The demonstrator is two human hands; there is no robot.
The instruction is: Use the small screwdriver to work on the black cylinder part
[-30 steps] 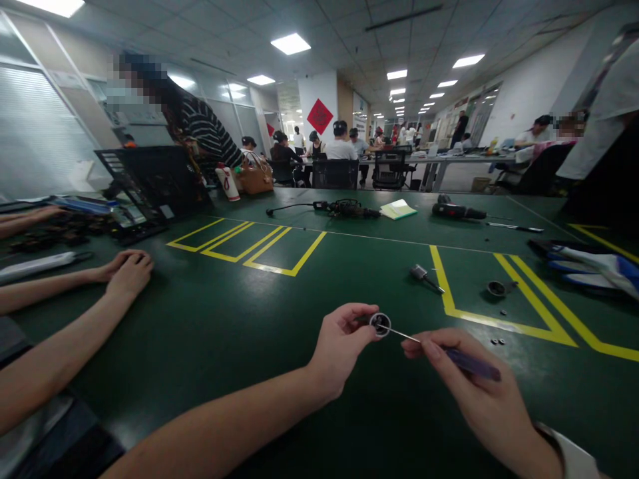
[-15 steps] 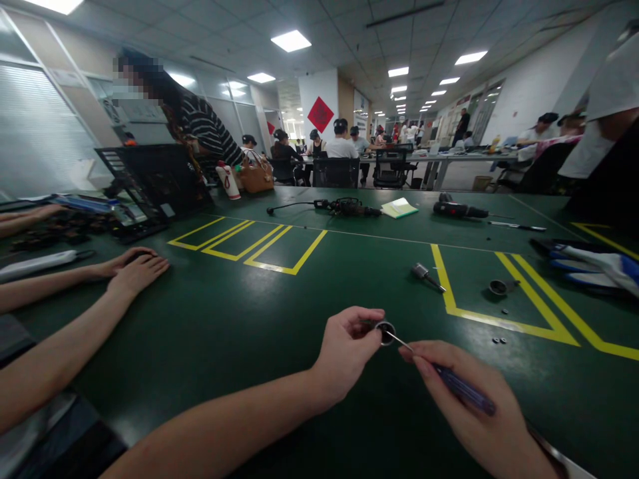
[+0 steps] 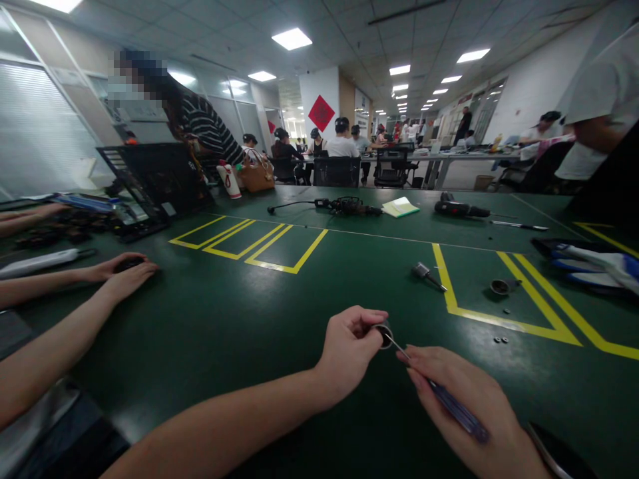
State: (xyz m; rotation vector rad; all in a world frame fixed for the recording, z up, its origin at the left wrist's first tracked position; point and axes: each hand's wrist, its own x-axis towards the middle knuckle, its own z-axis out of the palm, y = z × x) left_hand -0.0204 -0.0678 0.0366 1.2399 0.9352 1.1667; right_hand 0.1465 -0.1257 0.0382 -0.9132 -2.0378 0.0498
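My left hand (image 3: 350, 349) pinches a small round metal cup (image 3: 384, 336) by its rim, with the mouth facing right. My right hand (image 3: 454, 392) is closed around a screwdriver (image 3: 456, 409) with a translucent purple handle. Its thin shaft points up and left, and the tip reaches into the mouth of the cup; what it touches inside is hidden. Farther right on the green table lie another metal cup-shaped part (image 3: 503, 286), a metal shaft part (image 3: 428, 275) and a few tiny ring-like pieces (image 3: 500, 340).
A power drill (image 3: 460, 207), a notepad (image 3: 401, 207), a pen (image 3: 519, 225) and a dark cabled tool (image 3: 347, 206) lie along the far side. Work gloves (image 3: 589, 263) are at right. A co-worker's hands (image 3: 127, 269) rest at left. Yellow tape (image 3: 519, 326) marks the table (image 3: 239, 372).
The screwdriver handle has swung slightly down and left with my right hand, and the cup has tilted a little. The co-worker's hands at left have shifted left.
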